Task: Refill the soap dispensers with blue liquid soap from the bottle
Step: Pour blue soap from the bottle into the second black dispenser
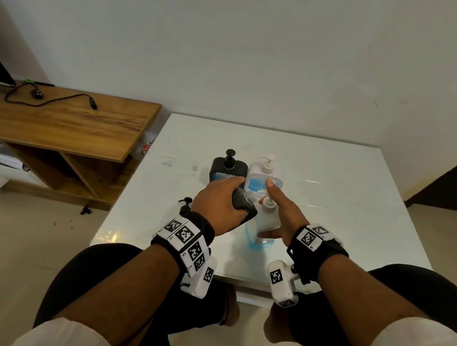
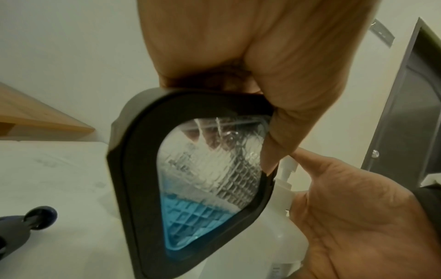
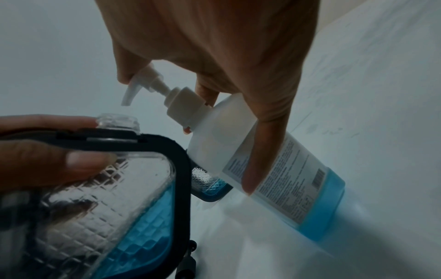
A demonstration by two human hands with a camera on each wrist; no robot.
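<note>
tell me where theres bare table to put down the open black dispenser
Bare table lies right of the held soap bottle out to the edge, also at the far strip by the wall. Left, bare room past the loose black pump. Crowded: the middle, where the second black dispenser and another pump bottle stand.

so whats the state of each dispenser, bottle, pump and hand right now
black-framed glass dispenser: tilted, pump off, neck open, a little blue soap
white pump bottle: pump on, blue soap low
left hand: grips the tilted dispenser
right hand: grips the pump bottle
second black dispenser: upright, pump on
loose black pump: lying on table
</note>
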